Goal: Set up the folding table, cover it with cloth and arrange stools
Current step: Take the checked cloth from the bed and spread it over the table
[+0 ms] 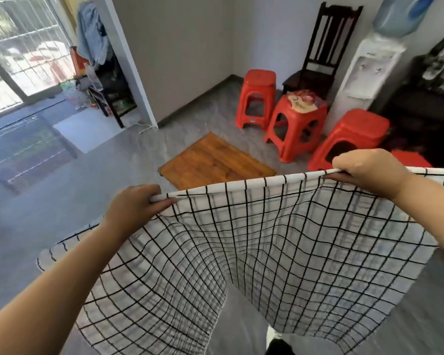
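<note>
Cloth (254, 239), white with black grid, hangs clamped along its top edge by left hand (136, 203) and right hand (367, 167).

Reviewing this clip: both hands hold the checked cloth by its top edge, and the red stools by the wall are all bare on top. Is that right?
Not quite. In the head view, the left hand and right hand do hold the checked cloth by its top edge, but the middle red stool has a bag or packet lying on its seat. The other stools look bare.

Dark wooden chair (323, 47), water dispenser (364, 70), perhaps hanging clothes (92, 34)
</note>
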The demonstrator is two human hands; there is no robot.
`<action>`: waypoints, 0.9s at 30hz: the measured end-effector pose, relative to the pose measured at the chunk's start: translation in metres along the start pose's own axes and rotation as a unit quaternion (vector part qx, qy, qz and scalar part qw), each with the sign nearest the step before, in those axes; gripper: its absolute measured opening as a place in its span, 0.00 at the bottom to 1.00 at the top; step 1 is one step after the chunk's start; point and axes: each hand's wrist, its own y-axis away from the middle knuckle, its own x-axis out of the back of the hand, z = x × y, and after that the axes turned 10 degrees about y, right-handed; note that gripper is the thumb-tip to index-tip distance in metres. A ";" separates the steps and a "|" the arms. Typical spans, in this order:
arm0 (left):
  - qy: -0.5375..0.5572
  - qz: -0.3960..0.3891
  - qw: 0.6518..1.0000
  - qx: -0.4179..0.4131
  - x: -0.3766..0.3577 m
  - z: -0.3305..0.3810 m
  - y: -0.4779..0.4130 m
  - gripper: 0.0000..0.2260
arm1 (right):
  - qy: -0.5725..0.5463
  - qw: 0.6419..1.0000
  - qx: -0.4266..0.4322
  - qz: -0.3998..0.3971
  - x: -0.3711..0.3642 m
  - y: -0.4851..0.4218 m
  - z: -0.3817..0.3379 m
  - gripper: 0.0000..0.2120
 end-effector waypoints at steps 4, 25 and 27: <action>-0.011 -0.003 0.999 0.041 -0.050 0.020 -0.036 0.19 | -0.031 0.999 0.039 -0.014 -0.053 -0.007 0.062 0.29; -0.030 -0.032 0.968 0.246 -0.176 -0.075 -0.229 0.22 | -0.137 0.970 0.168 -0.112 -0.369 -0.193 0.166 0.25; -0.024 -0.030 0.966 0.254 -0.184 -0.089 -0.252 0.22 | -0.145 0.966 0.177 -0.118 -0.396 -0.215 0.172 0.22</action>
